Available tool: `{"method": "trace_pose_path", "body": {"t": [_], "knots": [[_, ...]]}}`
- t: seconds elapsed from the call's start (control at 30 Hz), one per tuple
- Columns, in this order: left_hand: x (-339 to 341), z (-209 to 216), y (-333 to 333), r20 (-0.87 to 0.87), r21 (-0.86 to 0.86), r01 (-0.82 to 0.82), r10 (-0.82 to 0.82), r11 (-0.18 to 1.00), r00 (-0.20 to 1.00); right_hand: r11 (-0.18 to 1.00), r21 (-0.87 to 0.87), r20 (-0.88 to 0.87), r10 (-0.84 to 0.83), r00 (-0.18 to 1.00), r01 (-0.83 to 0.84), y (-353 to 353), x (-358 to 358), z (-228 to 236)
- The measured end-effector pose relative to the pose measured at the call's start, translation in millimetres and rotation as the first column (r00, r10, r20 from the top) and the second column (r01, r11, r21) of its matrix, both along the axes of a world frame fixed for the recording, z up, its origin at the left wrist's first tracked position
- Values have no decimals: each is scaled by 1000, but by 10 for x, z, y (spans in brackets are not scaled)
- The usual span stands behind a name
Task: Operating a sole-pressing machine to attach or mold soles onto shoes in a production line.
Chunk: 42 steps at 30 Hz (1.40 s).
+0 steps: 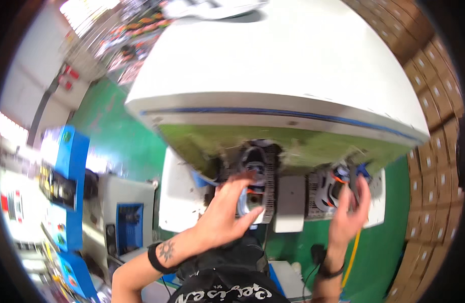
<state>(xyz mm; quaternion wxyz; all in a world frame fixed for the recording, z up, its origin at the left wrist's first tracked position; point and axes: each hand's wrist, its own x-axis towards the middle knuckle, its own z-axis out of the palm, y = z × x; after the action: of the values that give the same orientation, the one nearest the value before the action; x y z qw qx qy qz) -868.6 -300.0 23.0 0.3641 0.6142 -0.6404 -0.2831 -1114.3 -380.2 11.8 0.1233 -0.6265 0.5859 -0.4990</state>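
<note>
A dark sneaker with a pale and orange heel [255,166] lies lengthwise on a perforated belt at the opening of a white machine. Beside its heel is my left hand [225,209], open, its thumb and fingers spread around the near end. Whether they touch the shoe, I cannot tell. On the right, a second sneaker, white, black and orange [325,193], rests on another belt section. My right hand [350,214] is next to it, thumb and fingers apart, with a dark strip showing between them. Motion blurs both shoes and the fingertips.
The machine's white hood [283,60] overhangs the opening, with a green inner lining [293,141]. A white block [289,202] separates the two belts. Stacked cartons [429,166] line the right. Blue-and-grey equipment [129,222] stands left on the green floor [106,121]. A white shoe [217,9] tops the hood.
</note>
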Motion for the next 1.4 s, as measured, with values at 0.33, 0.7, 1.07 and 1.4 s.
{"method": "trace_pose_path", "body": {"t": [0.33, 0.7, 1.07, 1.4], "knots": [[143, -296, 2541, -308, 116, -736, 729, 666, 611, -565, -313, 399, 651, -646, -763, 2307, 2594, 1148], [-2364, -2480, 5315, 93, 156, -350, 366, -924, -926, -844, -433, -43, -333, -942, 317, 6000, 2288, 1054], [-4082, -3370, 5094, 422, -14, 629, -575, -777, -701, -510, 533, -212, -853, -477, 675, 8513, 289, -1823], [-3977, -3416, 5128, 426, 17, 672, -603, -740, -675, -205, 729, 365, -690, -625, 653, 8320, 203, -2679]]}}
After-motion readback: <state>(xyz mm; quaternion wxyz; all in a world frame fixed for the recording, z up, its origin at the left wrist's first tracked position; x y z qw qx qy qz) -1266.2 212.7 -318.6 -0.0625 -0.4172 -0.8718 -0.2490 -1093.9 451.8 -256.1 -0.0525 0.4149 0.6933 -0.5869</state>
